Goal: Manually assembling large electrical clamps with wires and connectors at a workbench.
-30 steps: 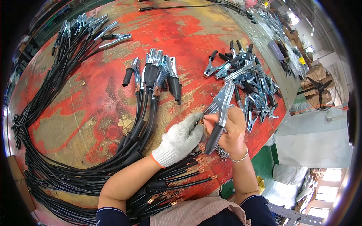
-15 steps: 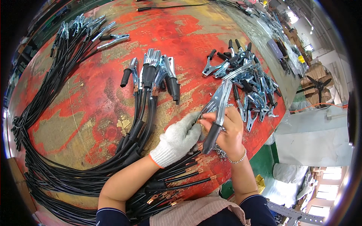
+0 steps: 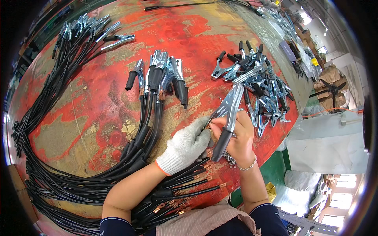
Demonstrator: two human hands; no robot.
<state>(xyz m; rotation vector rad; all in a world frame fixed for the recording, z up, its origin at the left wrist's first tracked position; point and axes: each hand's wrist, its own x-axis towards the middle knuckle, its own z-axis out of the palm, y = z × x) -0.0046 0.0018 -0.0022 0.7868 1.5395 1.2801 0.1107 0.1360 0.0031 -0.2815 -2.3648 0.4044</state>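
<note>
Basically, gloved left hand grips clamp, likely steadying it; bare right hand holds clamp too, piece at fingertips hidden; spare pile beyond clamp, presumably for reach.

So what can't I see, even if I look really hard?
All in the head view:
Inside of the gloved left hand: its own fingers cover it.
Some right hand fingers: behind the held clamp.
Part of the black cables: under the left forearm.
Bottom of the clamp pile: covered by its top.
Metal bits: too tiny to count.
</note>
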